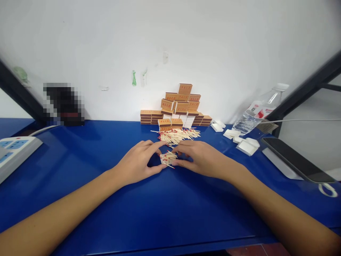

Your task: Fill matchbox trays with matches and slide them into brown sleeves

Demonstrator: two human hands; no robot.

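Note:
A small white matchbox tray (163, 160) lies on the blue table, heaped with red-tipped matches (169, 156) that point in several directions. My left hand (138, 160) curves around its left end, thumb at the near corner and fingers at the far side. From the right, my right hand (198, 156) closes its thumb and fingers about the matches at the other end; its exact contact with the tray is partly hidden. Just beyond my fingertips spreads a loose pile of matches (179, 136).
Stacked matchboxes (182, 106) stand against the wall behind the pile. To the right are white empty trays (247, 146), a tilted plastic bottle (255, 112) and a phone (295, 158) on a white support. A power strip (20, 153) sits at the left edge.

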